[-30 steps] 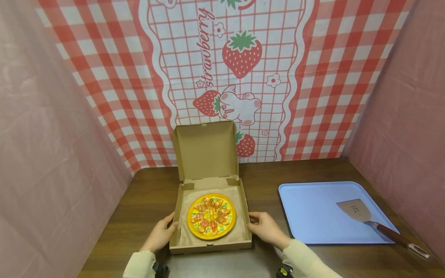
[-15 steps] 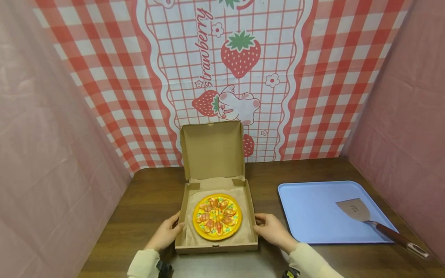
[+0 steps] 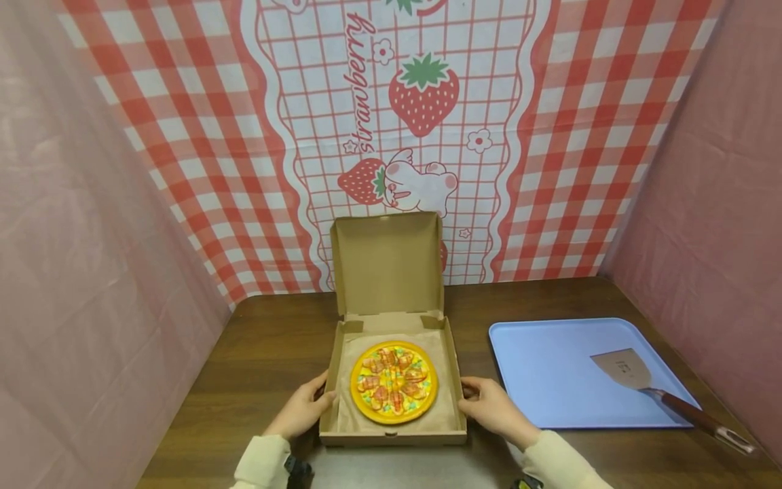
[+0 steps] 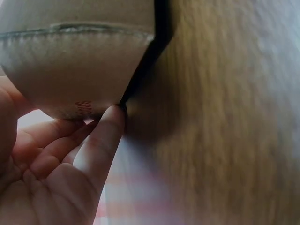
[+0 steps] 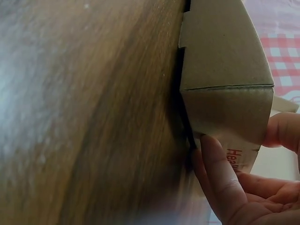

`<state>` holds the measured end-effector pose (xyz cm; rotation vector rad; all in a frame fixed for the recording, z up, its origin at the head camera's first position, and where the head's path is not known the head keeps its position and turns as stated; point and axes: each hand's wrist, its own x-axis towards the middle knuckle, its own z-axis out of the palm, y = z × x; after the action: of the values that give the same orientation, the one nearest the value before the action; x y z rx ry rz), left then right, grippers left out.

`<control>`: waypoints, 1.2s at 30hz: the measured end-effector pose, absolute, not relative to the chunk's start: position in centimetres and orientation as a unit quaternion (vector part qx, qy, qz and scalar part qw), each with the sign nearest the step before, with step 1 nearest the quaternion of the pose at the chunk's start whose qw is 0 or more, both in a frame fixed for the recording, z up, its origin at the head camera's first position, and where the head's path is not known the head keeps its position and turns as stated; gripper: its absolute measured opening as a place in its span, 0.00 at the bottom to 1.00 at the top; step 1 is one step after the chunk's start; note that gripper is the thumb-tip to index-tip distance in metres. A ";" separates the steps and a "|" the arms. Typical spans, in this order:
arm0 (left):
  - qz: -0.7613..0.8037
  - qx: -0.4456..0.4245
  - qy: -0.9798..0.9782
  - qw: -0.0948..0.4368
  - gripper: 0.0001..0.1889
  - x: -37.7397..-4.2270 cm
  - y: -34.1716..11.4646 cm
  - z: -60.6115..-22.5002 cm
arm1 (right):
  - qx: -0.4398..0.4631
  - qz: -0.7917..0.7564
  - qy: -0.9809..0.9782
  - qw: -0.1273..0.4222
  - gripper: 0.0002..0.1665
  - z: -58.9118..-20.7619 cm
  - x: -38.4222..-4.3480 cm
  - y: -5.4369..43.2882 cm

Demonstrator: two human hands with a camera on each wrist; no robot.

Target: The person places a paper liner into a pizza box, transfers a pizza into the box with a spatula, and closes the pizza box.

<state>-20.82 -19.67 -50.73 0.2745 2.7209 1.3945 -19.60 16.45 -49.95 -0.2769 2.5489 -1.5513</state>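
Observation:
An open cardboard pizza box [image 3: 394, 438] stands near the front of the table with its lid [image 3: 388, 265] raised at the back. Inside, a round toy pizza [image 3: 394, 382] with a yellow rim lies on brown paper. My left hand [image 3: 301, 409] grips the box's left wall, thumb at the top edge. In the left wrist view a fingertip [image 4: 114, 115] is at the wall's lower edge. On the opposite wall, my right hand [image 3: 493, 409] holds the box the same way. The right wrist view shows its thumb [image 5: 282, 131] at the upper edge and fingers low on the side.
A light blue tray [image 3: 550, 380] lies to the right of the box. Resting across its right side is a metal spatula [image 3: 623, 370], whose brown handle sticks out past the tray's front corner. A checked strawberry cloth [image 3: 421, 95] hangs behind the table.
Both hands have slid the box, with the pizza in it, to the right across the table. It is now closer to the tray. The tray and spatula have stayed put.

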 end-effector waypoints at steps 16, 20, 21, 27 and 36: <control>0.474 0.123 0.870 0.054 0.30 -21.4 -17.8 -51.0 | -0.079 -0.519 0.847 0.079 0.35 -49.7 -19.3 18.6; 0.487 0.122 0.864 0.048 0.29 -21.4 -17.7 -51.0 | -0.089 -0.529 0.840 0.084 0.35 -49.8 -19.4 18.7; 0.490 0.122 0.862 0.048 0.29 -21.4 -17.7 -51.0 | -0.091 -0.531 0.838 0.085 0.35 -49.8 -19.5 18.7; 0.497 0.110 0.859 0.053 0.28 -21.7 -17.8 -50.8 | -0.087 -0.536 0.835 0.092 0.36 -49.6 -19.8 18.8; 0.485 0.111 0.867 0.036 0.25 -22.8 -17.9 -50.3 | -0.059 -0.569 0.815 0.098 0.34 -48.8 -20.9 18.3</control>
<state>-22.76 -17.87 -50.30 0.3412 2.6614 1.4889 -20.90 18.34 -48.79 -0.1749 2.4113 -1.6838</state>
